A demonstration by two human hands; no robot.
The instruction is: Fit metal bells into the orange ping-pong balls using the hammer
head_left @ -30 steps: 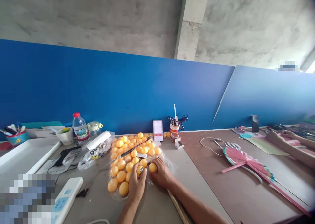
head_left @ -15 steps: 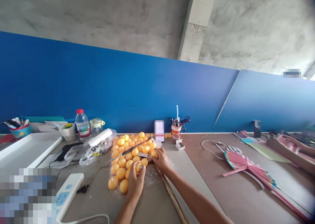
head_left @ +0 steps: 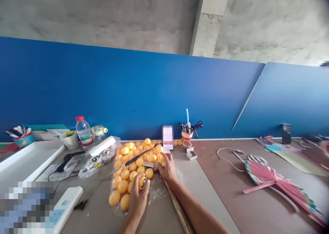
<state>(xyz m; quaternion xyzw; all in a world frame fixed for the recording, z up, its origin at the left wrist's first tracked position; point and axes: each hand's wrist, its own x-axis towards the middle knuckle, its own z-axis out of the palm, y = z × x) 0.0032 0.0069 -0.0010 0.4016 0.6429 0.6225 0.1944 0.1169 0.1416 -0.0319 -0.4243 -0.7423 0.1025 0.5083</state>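
My left hand [head_left: 138,194] is closed around an orange ping-pong ball [head_left: 141,182] that carries a small dark marking. Curled fingers of my right hand [head_left: 167,167] reach to a small dark brown piece [head_left: 155,166] at the near right side of the balls; what they grip is partly hidden. Between and beyond both hands lies a clear plastic bag of orange ping-pong balls [head_left: 122,186]. Across the balls rests a thin dark tool [head_left: 141,154] with a pale tip. A small white label [head_left: 148,164] lies near my right fingers. A wooden stick [head_left: 180,210] runs beneath my right forearm.
Behind the balls stand a phone [head_left: 168,138] and a cup with scissors [head_left: 186,136]. To the left are a water bottle [head_left: 84,133], white tray [head_left: 48,151] and power strip [head_left: 68,206]. A pink fan [head_left: 267,175] lies right, near another person's arm [head_left: 315,150].
The view has shifted slightly. My right fingers have moved off a ball toward the dark brown piece. My left hand still holds its ball, now turned a little.
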